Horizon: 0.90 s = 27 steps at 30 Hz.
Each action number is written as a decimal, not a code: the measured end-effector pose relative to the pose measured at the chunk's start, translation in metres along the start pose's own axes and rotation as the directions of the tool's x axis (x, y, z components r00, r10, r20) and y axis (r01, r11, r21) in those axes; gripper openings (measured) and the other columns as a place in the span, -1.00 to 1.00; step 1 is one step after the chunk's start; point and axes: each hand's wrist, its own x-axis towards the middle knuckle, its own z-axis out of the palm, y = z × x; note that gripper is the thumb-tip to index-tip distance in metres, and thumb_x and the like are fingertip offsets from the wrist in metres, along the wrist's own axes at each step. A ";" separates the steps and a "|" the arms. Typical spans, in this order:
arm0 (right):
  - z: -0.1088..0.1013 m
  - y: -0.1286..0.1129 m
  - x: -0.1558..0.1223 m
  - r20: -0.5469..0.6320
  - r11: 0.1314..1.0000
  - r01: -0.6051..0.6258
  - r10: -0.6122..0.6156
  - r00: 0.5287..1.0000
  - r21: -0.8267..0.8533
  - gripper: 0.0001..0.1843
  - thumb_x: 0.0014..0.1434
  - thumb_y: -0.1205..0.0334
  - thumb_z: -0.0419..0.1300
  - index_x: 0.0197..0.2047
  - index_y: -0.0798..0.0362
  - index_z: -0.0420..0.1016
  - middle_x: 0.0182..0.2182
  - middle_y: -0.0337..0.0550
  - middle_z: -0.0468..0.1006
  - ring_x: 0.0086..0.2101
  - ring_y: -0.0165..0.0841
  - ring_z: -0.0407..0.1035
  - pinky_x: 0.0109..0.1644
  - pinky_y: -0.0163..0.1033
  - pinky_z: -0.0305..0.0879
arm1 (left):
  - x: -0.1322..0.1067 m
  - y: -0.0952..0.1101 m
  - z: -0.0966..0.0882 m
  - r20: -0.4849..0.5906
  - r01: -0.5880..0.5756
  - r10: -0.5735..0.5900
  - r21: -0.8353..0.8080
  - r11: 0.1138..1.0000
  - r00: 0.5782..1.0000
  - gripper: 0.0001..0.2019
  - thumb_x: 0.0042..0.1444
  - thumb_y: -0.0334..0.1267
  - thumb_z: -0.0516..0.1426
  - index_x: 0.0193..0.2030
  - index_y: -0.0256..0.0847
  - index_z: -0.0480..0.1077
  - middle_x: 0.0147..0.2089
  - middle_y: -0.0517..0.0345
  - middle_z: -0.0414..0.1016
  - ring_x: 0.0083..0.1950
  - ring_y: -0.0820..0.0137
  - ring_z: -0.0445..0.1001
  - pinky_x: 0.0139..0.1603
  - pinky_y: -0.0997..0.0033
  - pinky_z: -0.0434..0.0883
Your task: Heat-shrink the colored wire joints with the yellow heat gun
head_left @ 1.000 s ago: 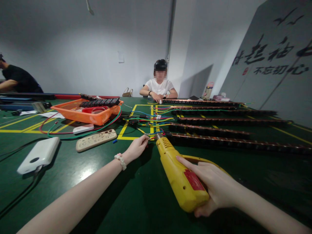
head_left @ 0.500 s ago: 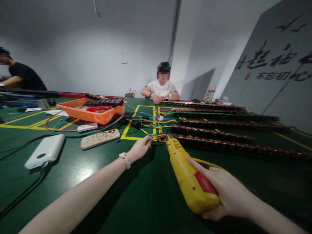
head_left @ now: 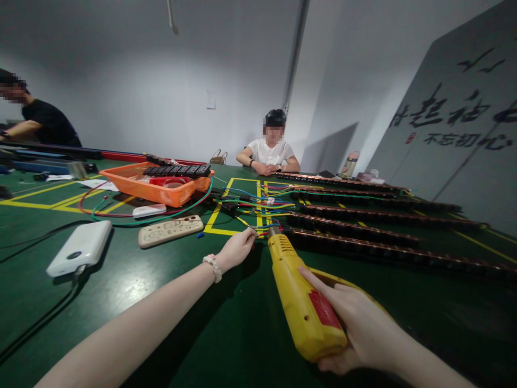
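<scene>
Now a yellow heat gun [head_left: 301, 304] fills my curled right hand [head_left: 357, 323] above the green table [head_left: 226, 334], its nozzle [head_left: 274, 231] beside wires [head_left: 262, 233] pinched in my left hand [head_left: 237, 250], while an orange basket [head_left: 159, 195] beyond holds a black segmented strip [head_left: 180, 170].

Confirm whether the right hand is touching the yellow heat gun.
Touching. The head view shows the right hand gripping the yellow heat gun, skin pressed against its side with no gap visible.
</scene>
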 end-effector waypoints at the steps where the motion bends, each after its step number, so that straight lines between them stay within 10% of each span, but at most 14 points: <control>1: 0.001 -0.002 0.002 -0.002 1.000 0.011 -0.011 1.000 0.001 0.32 -0.27 -0.33 0.29 0.40 0.05 -0.23 -0.15 0.04 0.49 -0.29 -0.07 0.40 -0.18 -0.08 0.28 | 0.000 0.000 0.000 -0.007 -0.004 0.004 -0.004 1.000 1.000 -0.74 0.22 -0.26 -0.11 -0.12 -0.21 0.37 -0.40 0.16 0.43 -0.38 0.40 0.38 -0.34 0.45 0.27; 27: -0.007 -0.007 0.005 0.027 1.000 0.001 -0.001 1.000 0.017 0.35 -0.34 -0.23 0.35 0.40 0.00 -0.22 -0.10 -0.01 0.51 -0.31 -0.10 0.40 -0.17 -0.09 0.26 | -0.002 0.001 -0.002 0.008 0.030 -0.030 -0.067 0.997 1.000 -0.75 0.21 -0.25 -0.09 -0.12 -0.20 0.36 -0.41 0.19 0.42 -0.39 0.40 0.37 -0.31 0.44 0.27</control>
